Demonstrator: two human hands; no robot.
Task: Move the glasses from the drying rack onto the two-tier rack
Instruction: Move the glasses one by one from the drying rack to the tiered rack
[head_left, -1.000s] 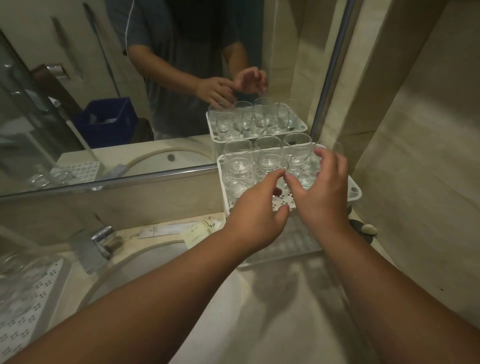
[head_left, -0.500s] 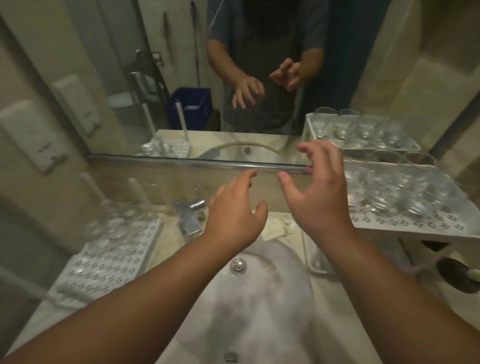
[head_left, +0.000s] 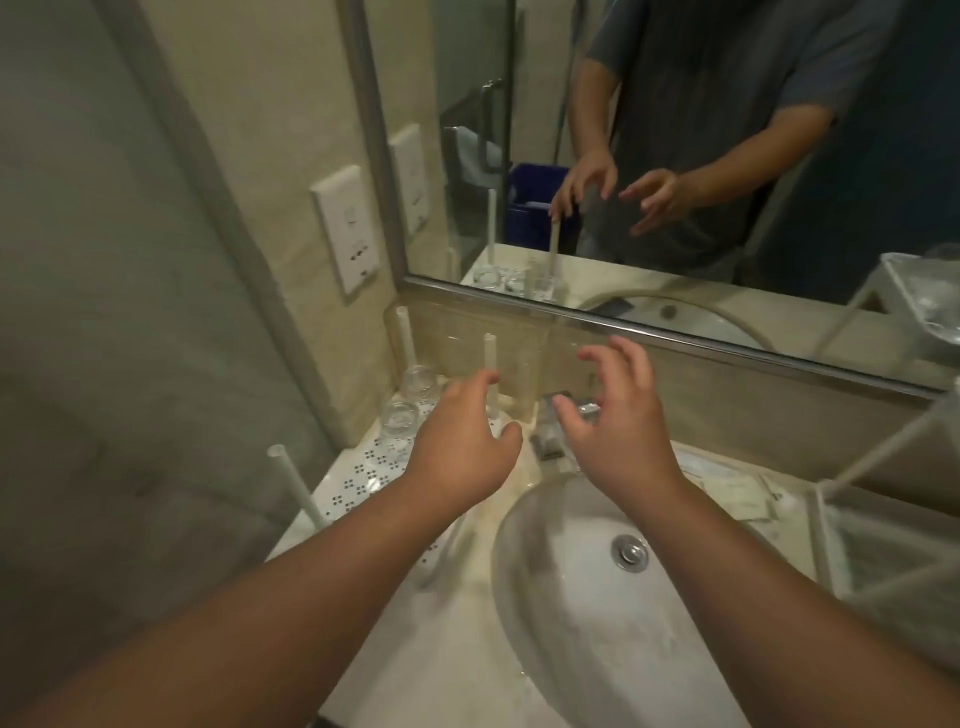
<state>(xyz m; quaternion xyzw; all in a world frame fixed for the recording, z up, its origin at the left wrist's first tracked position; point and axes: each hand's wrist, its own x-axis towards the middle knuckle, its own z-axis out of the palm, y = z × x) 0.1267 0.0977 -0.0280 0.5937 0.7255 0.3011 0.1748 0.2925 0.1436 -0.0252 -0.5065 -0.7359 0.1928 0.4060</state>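
Note:
The white perforated drying rack with upright posts lies on the counter left of the sink. Two clear glasses stand at its far end, one nearer me and one behind it. My left hand hovers over the rack just right of those glasses, fingers spread, holding nothing. My right hand hangs open in front of the faucet, also holding nothing. The two-tier rack shows only partly at the right edge, and its glasses are blurred.
A round white sink lies below my hands, with a chrome faucet behind it. A large mirror covers the back wall and reflects me. A wall socket plate sits on the left. Paper packets lie by the sink.
Both hands left the two-tier rack's glasses and swung left across the sink to the drying rack. My view turned left with them, pushing the two-tier rack to the right edge.

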